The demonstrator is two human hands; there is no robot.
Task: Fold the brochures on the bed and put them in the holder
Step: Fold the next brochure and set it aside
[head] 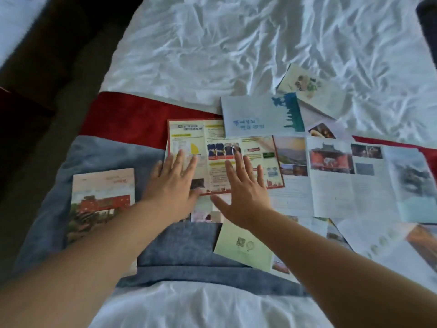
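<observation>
A red-bordered brochure (pixel 255 147) lies unfolded on the bed, printed in yellow and red. My left hand (pixel 173 183) lies flat on its left panel with fingers spread. My right hand (pixel 243 188) rests flat over its middle and lower edge, fingers straight. Around it lie other brochures: a white one with blue skyline print (pixel 257 117) behind, an open one with a red temple photo (pixel 350 178) to the right, a folded one with a red building picture (pixel 101 204) to the left, and a pale green one (pixel 243 247) nearer me. No holder is in view.
The brochures sit on a blue-grey blanket (pixel 179 247) and a red runner (pixel 127 117) across a rumpled white sheet (pixel 236 43). More loose papers (pixel 383 245) overlap at the right. The bed's left edge drops to a dark floor (pixel 35 79).
</observation>
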